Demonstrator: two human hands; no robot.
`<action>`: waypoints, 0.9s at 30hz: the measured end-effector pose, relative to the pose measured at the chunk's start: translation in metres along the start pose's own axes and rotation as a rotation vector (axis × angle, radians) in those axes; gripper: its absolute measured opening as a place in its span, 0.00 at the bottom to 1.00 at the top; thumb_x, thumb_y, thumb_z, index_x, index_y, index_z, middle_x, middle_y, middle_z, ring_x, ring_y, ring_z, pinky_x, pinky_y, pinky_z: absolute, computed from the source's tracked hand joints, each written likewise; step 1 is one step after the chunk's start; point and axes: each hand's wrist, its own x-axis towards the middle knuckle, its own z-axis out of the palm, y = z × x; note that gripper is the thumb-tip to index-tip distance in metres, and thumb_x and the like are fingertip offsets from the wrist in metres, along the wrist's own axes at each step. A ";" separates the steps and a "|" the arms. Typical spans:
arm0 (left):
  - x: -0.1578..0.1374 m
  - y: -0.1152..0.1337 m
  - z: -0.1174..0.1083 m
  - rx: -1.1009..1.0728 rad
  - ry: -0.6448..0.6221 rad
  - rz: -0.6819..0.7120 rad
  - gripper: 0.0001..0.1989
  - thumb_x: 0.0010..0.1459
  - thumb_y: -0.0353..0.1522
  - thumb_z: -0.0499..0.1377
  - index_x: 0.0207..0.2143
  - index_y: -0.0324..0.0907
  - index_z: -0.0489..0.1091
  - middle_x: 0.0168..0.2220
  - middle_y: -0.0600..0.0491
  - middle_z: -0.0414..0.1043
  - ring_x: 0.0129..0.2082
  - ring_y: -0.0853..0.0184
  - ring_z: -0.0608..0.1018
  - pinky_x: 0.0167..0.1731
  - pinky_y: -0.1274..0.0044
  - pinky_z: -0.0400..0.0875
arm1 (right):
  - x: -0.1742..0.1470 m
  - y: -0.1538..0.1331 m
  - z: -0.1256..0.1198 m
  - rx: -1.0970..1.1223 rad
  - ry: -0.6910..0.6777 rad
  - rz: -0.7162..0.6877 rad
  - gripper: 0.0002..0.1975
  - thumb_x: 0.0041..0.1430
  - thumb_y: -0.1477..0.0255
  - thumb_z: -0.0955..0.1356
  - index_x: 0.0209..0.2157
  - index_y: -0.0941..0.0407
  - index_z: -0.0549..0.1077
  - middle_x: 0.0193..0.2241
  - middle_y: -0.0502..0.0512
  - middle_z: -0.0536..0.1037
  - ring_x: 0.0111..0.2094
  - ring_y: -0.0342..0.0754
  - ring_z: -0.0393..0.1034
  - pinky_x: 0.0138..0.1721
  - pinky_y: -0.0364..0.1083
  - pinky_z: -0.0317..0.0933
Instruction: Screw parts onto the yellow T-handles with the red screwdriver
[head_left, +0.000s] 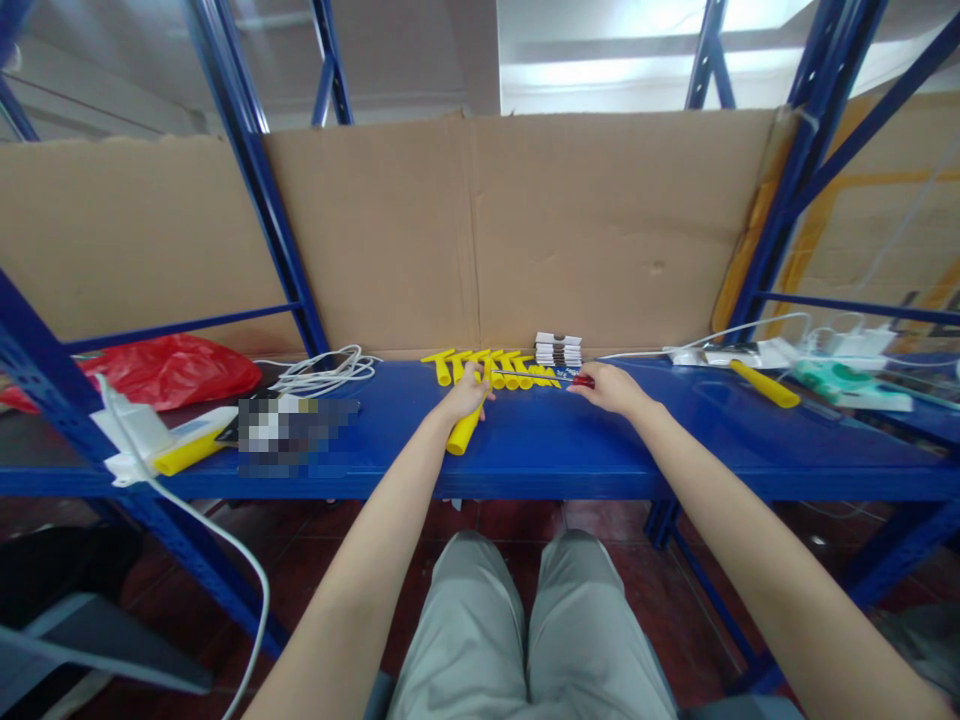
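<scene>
Around the centre of the frame, the left hand gripped a yellow piece — its round end jutting below the fingers — while, to the right, the right hand grasped a screwdriver (red-handled), shaft pointing left at the piece.

The left hand grips a yellow tubular handle; the right hand holds a red-handled screwdriver, its shaft pointing left toward the handle's far end. Behind, yellow T-shaped pieces lie in a row on the blue shelf, near stacked white packs. Coiled white cable lies further left.
</scene>
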 end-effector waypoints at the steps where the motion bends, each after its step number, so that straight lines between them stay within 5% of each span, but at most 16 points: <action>1: 0.001 -0.001 0.000 0.001 -0.002 0.001 0.16 0.65 0.28 0.43 0.54 0.44 0.46 0.38 0.49 0.73 0.11 0.79 0.65 0.14 0.83 0.64 | 0.000 0.000 0.001 -0.007 0.009 0.005 0.12 0.60 0.61 0.64 0.35 0.55 0.70 0.34 0.59 0.79 0.35 0.52 0.72 0.32 0.44 0.57; 9: 0.001 -0.001 0.001 0.006 -0.015 0.011 0.16 0.65 0.28 0.43 0.54 0.43 0.46 0.38 0.48 0.72 0.11 0.79 0.65 0.14 0.82 0.64 | -0.002 -0.004 0.003 0.008 -0.023 0.062 0.14 0.62 0.61 0.62 0.41 0.56 0.68 0.38 0.61 0.78 0.37 0.53 0.73 0.33 0.45 0.59; 18: -0.001 0.000 0.000 0.012 -0.011 0.003 0.16 0.64 0.28 0.43 0.54 0.43 0.46 0.38 0.48 0.73 0.11 0.79 0.65 0.13 0.83 0.63 | 0.001 -0.001 0.005 -0.006 -0.004 -0.025 0.13 0.62 0.63 0.62 0.34 0.57 0.71 0.37 0.61 0.77 0.38 0.51 0.71 0.35 0.45 0.59; 27: 0.005 -0.006 0.000 0.021 -0.017 0.023 0.14 0.65 0.29 0.43 0.53 0.44 0.47 0.38 0.49 0.72 0.11 0.79 0.66 0.14 0.83 0.66 | -0.001 -0.002 0.005 0.061 -0.028 0.091 0.16 0.60 0.60 0.64 0.42 0.56 0.67 0.37 0.60 0.79 0.36 0.53 0.73 0.31 0.45 0.58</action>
